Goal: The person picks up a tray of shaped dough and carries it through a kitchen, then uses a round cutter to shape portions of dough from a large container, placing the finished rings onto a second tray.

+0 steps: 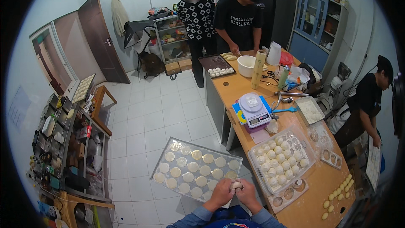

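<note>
My left hand [222, 192] and my right hand [246, 194] meet near the bottom centre, both closed on a small pale piece of dough [236, 185]. Just beyond them is a metal tray [160, 160] spread with rows of flat, round dough discs [193, 166]. To the right on the wooden table, a clear plastic container [309, 151] holds many floured dough balls [280, 158]. A floury plate with round openings [289, 195] lies beside it, and small yellowish dough pieces [330, 197] sit near the table's right edge.
The wooden table [227, 85] bears a scale [253, 111], white tub [246, 66], roll [258, 70] and floury pan [310, 109]. Two co-workers [196, 19] [236, 21] stand at its far end; another person [362, 95] bends at the right. Cluttered shelving [67, 152] lines the left; tiled floor [143, 118] lies between.
</note>
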`<state>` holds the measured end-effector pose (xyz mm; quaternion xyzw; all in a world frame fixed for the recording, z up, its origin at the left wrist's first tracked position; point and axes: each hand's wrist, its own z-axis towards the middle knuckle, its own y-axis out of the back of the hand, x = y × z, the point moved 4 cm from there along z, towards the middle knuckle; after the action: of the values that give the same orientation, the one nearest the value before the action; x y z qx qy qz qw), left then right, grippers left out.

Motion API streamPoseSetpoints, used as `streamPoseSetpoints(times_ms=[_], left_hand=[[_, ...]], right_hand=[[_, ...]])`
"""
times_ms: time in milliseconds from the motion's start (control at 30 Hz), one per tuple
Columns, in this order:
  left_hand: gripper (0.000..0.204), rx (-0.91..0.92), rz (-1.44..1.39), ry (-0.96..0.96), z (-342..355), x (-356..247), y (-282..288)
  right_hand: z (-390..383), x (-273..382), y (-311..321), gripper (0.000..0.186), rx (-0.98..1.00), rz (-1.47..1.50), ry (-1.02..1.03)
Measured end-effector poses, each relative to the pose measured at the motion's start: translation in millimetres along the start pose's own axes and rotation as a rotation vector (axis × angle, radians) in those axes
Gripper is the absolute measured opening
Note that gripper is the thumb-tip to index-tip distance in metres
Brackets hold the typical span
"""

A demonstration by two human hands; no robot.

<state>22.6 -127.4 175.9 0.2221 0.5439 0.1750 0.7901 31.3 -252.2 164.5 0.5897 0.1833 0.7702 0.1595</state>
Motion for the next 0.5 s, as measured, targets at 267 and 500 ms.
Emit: streamPoseSetpoints(times_ms=[267, 500], left_hand=[[0.033, 0.014, -0.024, 0.017, -3.0, 13.3, 4.3], [0.04, 0.002, -0.161, 0.086, 0.1, 10.5, 9.7]], right_hand=[[5.9, 7.8, -2.4, 0.024, -0.035, 0.057, -0.031], [4.2, -4.2, -19.2, 0.025, -0.014, -0.015, 0.024]])
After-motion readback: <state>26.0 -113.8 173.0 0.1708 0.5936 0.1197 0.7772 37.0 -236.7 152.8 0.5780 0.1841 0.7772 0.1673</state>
